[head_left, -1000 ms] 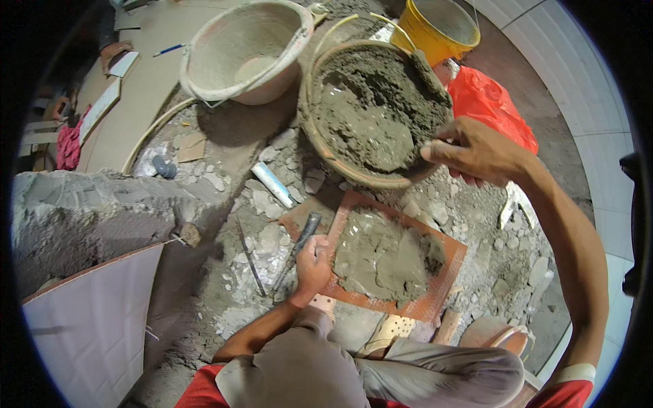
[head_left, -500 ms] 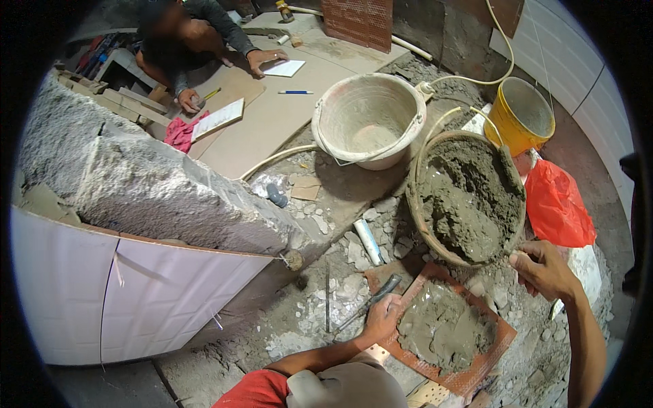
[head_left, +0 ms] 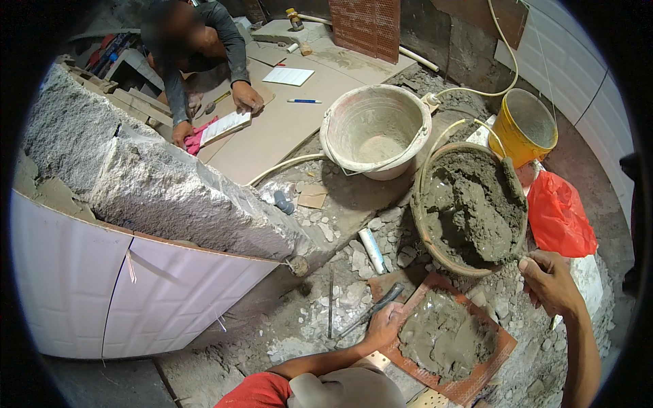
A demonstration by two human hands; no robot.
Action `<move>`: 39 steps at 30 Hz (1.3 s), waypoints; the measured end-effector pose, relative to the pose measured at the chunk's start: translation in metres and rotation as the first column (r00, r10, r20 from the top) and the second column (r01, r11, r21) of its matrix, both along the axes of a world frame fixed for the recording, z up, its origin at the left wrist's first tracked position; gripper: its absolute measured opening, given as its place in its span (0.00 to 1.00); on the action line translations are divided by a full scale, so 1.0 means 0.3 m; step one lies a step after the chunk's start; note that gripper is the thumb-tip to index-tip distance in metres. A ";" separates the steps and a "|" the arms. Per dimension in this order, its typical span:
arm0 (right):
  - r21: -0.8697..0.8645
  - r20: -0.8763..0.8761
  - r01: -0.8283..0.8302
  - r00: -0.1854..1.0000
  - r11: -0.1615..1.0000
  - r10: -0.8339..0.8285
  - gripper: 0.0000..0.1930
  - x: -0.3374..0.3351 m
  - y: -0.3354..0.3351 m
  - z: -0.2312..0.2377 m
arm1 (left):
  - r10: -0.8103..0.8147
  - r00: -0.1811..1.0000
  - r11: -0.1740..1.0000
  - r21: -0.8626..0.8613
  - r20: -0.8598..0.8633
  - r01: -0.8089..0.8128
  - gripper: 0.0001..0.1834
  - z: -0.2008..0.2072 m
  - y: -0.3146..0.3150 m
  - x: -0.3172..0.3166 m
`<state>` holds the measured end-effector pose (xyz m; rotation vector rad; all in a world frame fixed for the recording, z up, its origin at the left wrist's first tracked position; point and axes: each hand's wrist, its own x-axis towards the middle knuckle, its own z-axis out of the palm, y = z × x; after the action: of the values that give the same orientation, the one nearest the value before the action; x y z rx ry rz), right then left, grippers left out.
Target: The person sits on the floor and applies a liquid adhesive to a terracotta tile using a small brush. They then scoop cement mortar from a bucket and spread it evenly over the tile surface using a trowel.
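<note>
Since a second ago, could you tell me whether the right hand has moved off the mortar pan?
No. The right hand still grips the rim of the mortar pan, beside the mortar-covered tile; only the head camera has swung left.

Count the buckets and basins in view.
3: a grey bucket at centre top, a yellow bucket to its right, and a mortar-filled basin below them. Others may be hidden.

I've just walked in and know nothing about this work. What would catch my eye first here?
Probably the wet grey mortar: a heap fills the round basin at right, gripped at its rim by the right hand, and more covers the reddish tile that the left hand steadies. Behind stand a yellow bucket and a red plastic bag.
</note>
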<state>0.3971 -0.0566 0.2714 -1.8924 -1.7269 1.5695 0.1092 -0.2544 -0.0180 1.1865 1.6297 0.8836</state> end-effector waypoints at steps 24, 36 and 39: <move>-0.040 -0.115 0.067 0.991 0.997 -0.071 0.22 -0.020 -0.004 -0.035 | -0.018 0.998 1.000 -0.013 0.053 0.018 0.15 0.013 0.003 -0.007; -0.052 -0.104 0.047 0.993 0.998 -0.052 0.21 -0.025 -0.022 -0.016 | -0.031 0.999 0.999 -0.034 0.009 0.031 0.16 0.009 0.000 -0.007; -0.030 -0.096 0.057 0.994 0.998 -0.060 0.22 -0.023 -0.027 -0.007 | -0.024 0.999 0.999 -0.044 0.028 0.026 0.17 0.005 -0.002 -0.008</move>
<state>0.3902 -0.0648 0.2694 -1.8295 -1.6047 1.6424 0.1067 -0.2551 -0.0165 1.1575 1.6014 0.8404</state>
